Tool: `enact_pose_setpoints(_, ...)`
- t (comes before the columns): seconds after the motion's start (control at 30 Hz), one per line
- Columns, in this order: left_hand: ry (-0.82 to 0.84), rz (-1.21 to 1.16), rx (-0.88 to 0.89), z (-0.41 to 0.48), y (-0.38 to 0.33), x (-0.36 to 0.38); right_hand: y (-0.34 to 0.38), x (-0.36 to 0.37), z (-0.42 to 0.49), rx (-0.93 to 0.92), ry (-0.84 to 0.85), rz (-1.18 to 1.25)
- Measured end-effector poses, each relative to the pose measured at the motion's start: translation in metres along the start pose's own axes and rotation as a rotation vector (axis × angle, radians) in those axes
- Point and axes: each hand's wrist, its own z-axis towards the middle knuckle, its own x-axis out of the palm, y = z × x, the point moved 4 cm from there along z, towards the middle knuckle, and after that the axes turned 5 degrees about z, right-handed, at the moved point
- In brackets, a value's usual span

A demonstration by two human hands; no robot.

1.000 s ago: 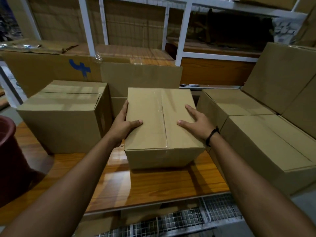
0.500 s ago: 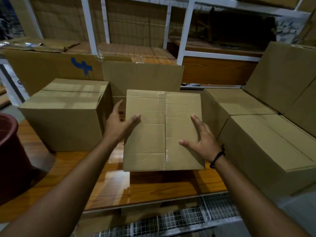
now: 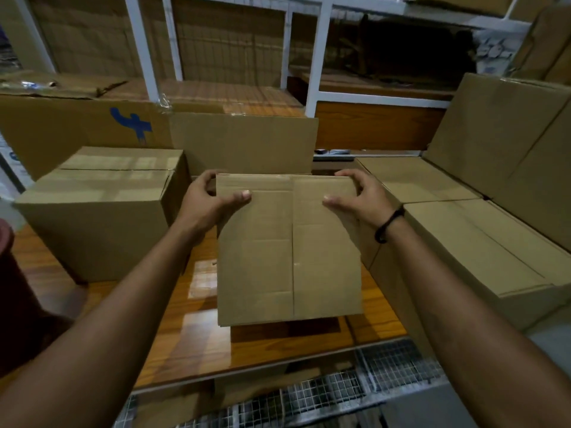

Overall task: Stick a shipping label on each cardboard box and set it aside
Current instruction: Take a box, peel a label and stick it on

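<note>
I am looking down from the head camera at the wooden board (image 3: pixel 197 344), and I place everything by it. The cardboard box (image 3: pixel 289 245) is over the middle of the board, tipped so that one broad face with a seam down its centre is turned up towards me. Its lower edge sits close above the board's front half with a dark shadow beneath; I cannot tell whether it touches the wood.

My left hand (image 3: pixel 205 200) grips the box's upper left corner: the thumb lies flat across the near face and the fingers are curled over the far edge. My right hand (image 3: pixel 360 196) holds the upper right corner in the same way, thumb on the face, fingers hooked round the top. A black wristband (image 3: pixel 387 223) sits on the right wrist.

On the board's left end stands a taped box (image 3: pixel 102 211), just beside the left forearm. Stacked boxes (image 3: pixel 463 242) lie along the board's right end. At the back of the board a flat cardboard sheet (image 3: pixel 244 143) stands upright, and left of it is a large carton with a blue mark (image 3: pixel 133 123). Off the board's left end I see part of a dark red bin (image 3: pixel 18 288). Wire mesh (image 3: pixel 340 387) runs below the board's front edge.
</note>
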Motion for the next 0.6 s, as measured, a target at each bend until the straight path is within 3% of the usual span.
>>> enact_pose_setpoints(0.33,-0.025,-0.007,0.034,-0.037,0.054,0.013,-0.067,0.032,-0.034,-0.151,-0.184,-0.086)
enact_pose_setpoints(0.6,0.012,0.045,0.043,-0.059,0.084,0.017,-0.106,0.042,-0.062,-0.169,-0.188,-0.134)
